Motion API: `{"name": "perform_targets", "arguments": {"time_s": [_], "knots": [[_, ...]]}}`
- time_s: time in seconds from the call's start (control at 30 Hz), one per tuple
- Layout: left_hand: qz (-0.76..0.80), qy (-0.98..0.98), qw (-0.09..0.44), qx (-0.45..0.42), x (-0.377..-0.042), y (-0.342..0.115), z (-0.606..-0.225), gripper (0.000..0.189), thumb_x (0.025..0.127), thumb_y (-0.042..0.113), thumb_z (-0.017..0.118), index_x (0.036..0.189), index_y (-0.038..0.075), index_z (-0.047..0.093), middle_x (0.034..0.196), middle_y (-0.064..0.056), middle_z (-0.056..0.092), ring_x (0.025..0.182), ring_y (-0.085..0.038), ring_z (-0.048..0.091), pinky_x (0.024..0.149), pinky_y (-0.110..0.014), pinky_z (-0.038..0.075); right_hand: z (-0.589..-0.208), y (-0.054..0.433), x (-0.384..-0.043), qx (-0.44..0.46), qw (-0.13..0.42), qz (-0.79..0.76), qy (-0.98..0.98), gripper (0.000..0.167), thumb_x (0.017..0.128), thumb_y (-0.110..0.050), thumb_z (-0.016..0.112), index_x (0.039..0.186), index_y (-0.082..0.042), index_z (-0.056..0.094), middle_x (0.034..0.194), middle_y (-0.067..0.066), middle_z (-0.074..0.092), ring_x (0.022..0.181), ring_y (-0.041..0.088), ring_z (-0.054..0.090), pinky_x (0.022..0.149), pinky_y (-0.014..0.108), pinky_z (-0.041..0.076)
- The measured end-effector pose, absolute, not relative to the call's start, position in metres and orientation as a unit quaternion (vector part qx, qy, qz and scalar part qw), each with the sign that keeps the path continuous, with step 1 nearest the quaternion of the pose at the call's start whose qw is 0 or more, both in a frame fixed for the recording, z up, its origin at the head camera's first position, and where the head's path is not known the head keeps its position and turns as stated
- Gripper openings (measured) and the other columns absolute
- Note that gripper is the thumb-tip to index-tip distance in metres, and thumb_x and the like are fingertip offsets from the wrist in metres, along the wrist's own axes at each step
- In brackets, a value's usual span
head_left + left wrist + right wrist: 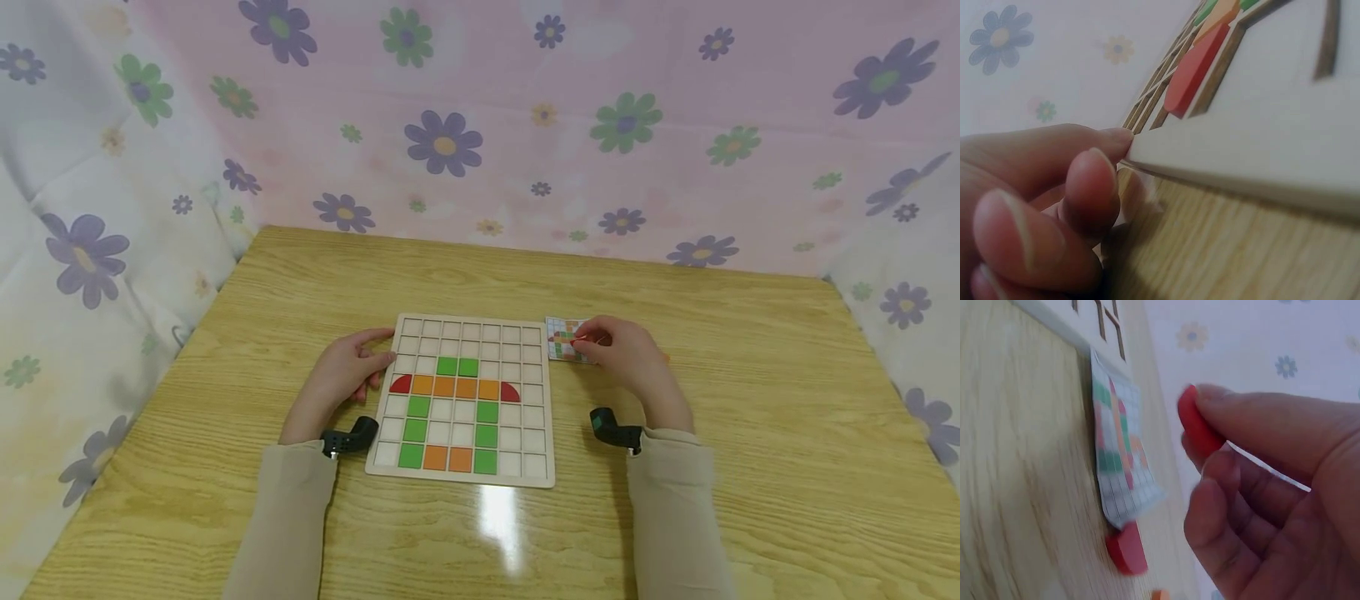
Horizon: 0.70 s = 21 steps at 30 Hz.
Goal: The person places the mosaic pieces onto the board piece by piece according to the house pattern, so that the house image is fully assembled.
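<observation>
A square wooden grid board (459,477) lies on the table, with green, orange and red pieces set in some cells. My left hand (345,371) touches the board's left edge with its fingertips; the left wrist view shows the index finger against the rim near a red piece (1194,72). Over a small printed pattern card (559,351), right of the board, my right hand (626,354) pinches a red piece (1202,428) between thumb and fingers, raised off the table. That piece's full shape is partly hidden by the fingers.
A loose red piece (1127,550) lies at the card's end, and part of an orange piece (1160,594) shows beyond it. The wooden table (787,400) meets a flowered cloth (510,150) at the back and sides. Black wrist mounts (617,429) sit at both sleeves.
</observation>
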State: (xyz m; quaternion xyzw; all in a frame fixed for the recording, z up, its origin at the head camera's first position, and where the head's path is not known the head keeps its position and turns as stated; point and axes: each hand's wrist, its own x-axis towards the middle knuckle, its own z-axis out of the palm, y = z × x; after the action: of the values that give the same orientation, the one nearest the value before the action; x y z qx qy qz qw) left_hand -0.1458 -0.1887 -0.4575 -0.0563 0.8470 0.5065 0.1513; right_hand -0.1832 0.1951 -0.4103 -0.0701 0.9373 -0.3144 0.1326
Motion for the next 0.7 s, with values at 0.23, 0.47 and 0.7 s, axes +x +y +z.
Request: {"name": "perform_targets", "arguments": {"time_s": [0.23,0.47,0.7], "knots": [[0.515,0.841,0.154,-0.062,-0.145,-0.188,-0.456,0.044,0.084,0.035,0.061,0.126,0.031,0.048,0.060,-0.012,0.055,0.036,-0.015,0.041,0.038,-0.033,0.044,-0.412,0.172,-0.184,-0.109,0.131,-0.308,0.936,0.022,0.090,-0.021,0.052,0.110,-0.016,0.061,0.082,0.003,0.061,0.073,0.018,0.053,0.061,0.030,0.044],[0.514,0.842,0.153,-0.059,-0.145,-0.188,-0.456,0.043,0.085,0.035,0.060,0.126,0.031,0.048,0.061,-0.012,0.055,0.036,-0.015,0.041,0.038,-0.034,0.044,-0.412,0.153,-0.181,-0.112,0.135,-0.323,0.930,0.018,0.088,-0.022,0.057,0.103,-0.015,0.061,0.089,0.000,0.060,0.074,0.017,0.054,0.066,0.030,0.045],[0.513,0.843,0.149,-0.066,-0.145,-0.188,-0.457,0.043,0.085,0.034,0.060,0.126,0.031,0.049,0.060,-0.012,0.055,0.036,-0.015,0.042,0.038,-0.032,0.044,-0.414,0.135,-0.181,-0.122,0.139,-0.345,0.920,0.017,0.085,-0.026,0.061,0.098,-0.016,0.062,0.088,-0.002,0.060,0.076,0.016,0.055,0.067,0.029,0.047]]}}
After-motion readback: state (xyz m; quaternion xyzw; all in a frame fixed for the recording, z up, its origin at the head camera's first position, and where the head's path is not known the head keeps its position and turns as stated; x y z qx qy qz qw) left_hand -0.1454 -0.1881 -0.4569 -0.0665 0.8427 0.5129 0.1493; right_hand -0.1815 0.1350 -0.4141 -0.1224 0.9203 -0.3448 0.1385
